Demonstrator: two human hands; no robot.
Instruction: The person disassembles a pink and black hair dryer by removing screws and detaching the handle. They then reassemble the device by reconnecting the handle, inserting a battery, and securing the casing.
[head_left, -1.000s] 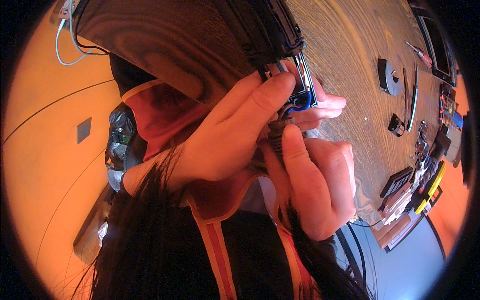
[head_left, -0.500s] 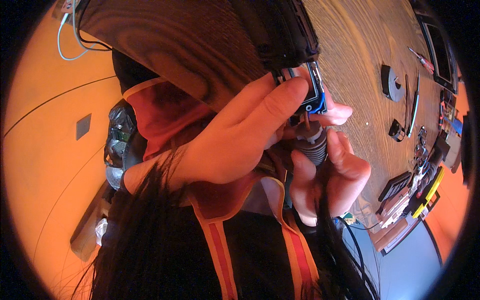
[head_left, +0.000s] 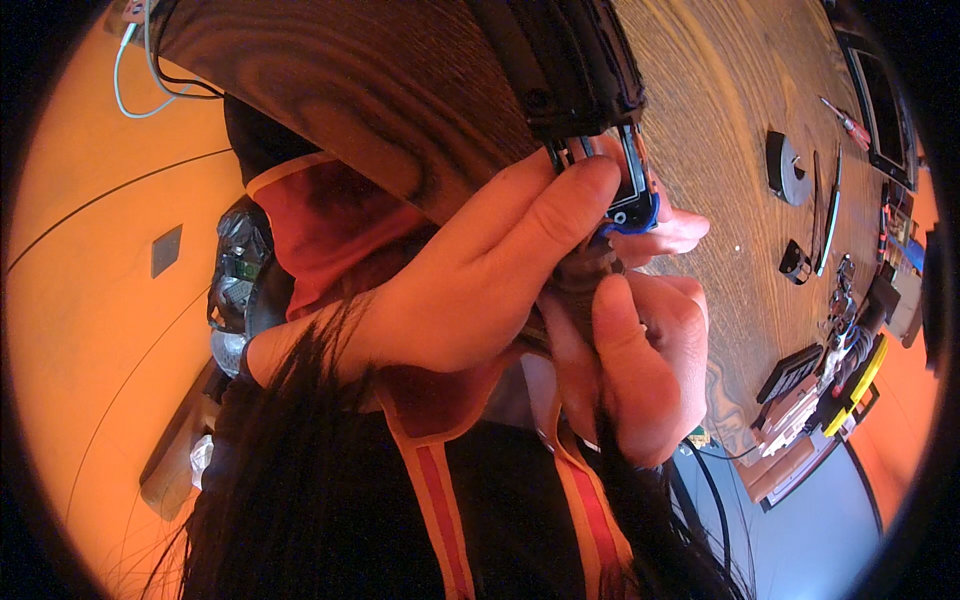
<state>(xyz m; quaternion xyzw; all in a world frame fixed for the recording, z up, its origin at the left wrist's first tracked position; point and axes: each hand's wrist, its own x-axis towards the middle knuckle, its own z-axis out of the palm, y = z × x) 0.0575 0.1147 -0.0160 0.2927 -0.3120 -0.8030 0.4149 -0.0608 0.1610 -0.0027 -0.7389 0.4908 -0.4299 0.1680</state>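
A long black housing (head_left: 565, 70) reaches down from the top of the view over the wooden table. At its near end is an open, metal-edged section with a blue edge (head_left: 636, 218) and a small round screw-like spot. My left hand (head_left: 480, 265) is closed around this end, its thumb along the near side and fingertips showing beyond it. Just below, my right hand (head_left: 655, 360) is closed with its thumb up against a brownish round part (head_left: 590, 270). That part touches or nearly touches the blue edge; most of it is hidden by my fingers.
On the wooden table (head_left: 760, 230) to the right lie a roll of dark tape (head_left: 788, 168), a red-handled screwdriver (head_left: 848, 125), thin rods and a small black clip-like piece (head_left: 795, 262). A black framed screen (head_left: 878, 105), cables and a yellow item (head_left: 858, 388) line the far right.
My right hand has moved up and slightly left, closer to the blue edge. The ridged cylinder seen in its fingers before is now mostly covered. My left hand stays nearly still.
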